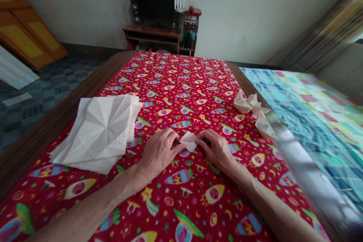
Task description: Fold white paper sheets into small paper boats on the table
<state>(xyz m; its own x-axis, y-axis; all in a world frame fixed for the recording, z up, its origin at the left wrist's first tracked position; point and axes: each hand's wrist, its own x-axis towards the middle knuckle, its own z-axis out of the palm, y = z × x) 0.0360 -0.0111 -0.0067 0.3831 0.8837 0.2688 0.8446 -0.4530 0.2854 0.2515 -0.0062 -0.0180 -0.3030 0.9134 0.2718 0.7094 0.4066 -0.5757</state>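
Note:
A small folded piece of white paper [188, 140] lies on the red patterned tablecloth [181, 83] near the table's middle. My left hand [159, 151] pinches its left edge with curled fingers. My right hand [217, 147] pinches its right edge, fingers pressed together. Both forearms rest on the cloth.
A stack of creased white paper sheets [98, 132] lies to the left of my hands. Several finished folded paper shapes [251, 106] sit near the table's right edge. A bed with a checked blue cover [312, 121] stands to the right. A desk with a monitor [154, 3] stands at the far wall.

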